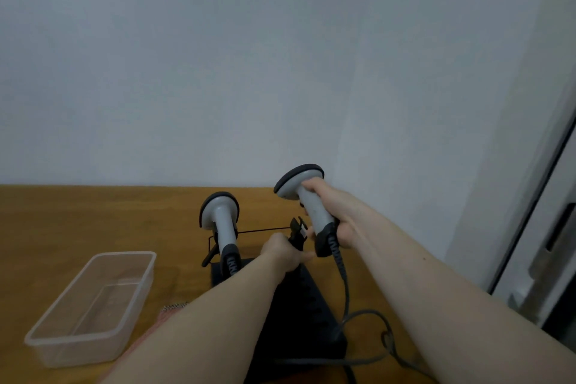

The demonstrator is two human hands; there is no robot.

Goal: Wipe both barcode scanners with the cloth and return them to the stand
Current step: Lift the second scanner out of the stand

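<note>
Our right hand (335, 215) is gripping 1 grey corded barcode scanner (307, 196) aloft; our left hand (285, 254) is grasping the black stand's holder (297, 232).

Head view: you look forward and slightly down from above your own forearms.
Facing: the wall (218, 56) behind the counter (78, 218).
Nearness: close, arm's reach.
</note>
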